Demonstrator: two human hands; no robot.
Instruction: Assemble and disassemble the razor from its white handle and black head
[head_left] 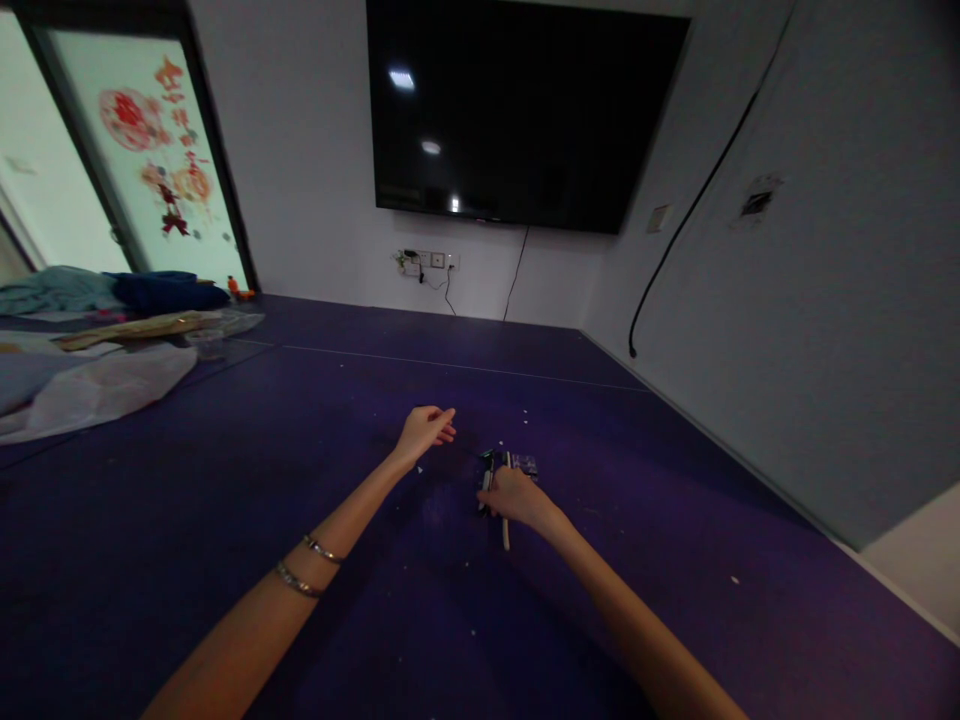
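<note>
My left hand (426,432) hovers over the dark purple surface, thumb and fingers drawn together. A faint dark line, perhaps a thread or wire, runs from near its fingers toward my right hand; what the fingers hold is too small to tell. My right hand (516,494) is closed around a small dark object with a pale strip (486,482), its kind unclear. A thin cream-coloured stick (506,536) pokes out below that hand. Just beyond the knuckles lies a small dark patterned piece (526,464). Two bracelets (298,580) circle my left forearm.
Small white scraps dot the purple surface (360,620). At the left lie a whitish plastic sheet (112,390), a clear cup (208,345) and folded cloths (169,292). A black cable (675,235) hangs on the right wall. A television (525,110) is mounted ahead.
</note>
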